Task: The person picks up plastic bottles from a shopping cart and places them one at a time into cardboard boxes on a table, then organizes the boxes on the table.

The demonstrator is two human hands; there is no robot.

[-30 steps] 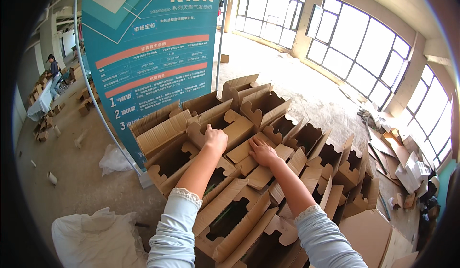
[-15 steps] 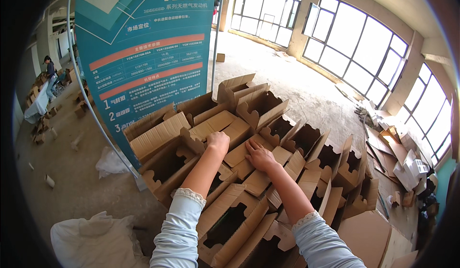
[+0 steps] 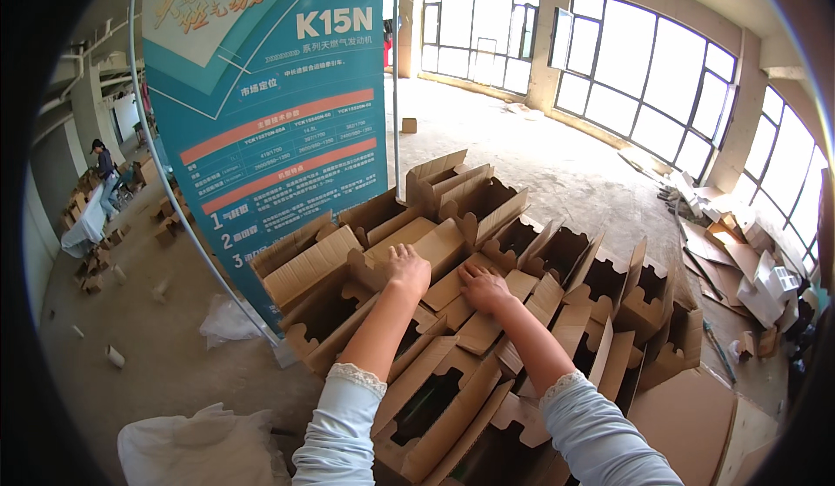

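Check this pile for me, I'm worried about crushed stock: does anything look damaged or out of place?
No tears or crushing show. The open cardboard boxes are jumbled, tilted and overlapping, flaps splayed. The left hand and right hand press on flaps mid-pile. Loose cardboard scraps litter the floor at right.

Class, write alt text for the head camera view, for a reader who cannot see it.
Two bare hands, the left hand and right hand, press down on the flaps of open brown cardboard boxes packed in rows. A tall teal printed banner stands behind them on a dusty concrete floor, with large windows beyond.
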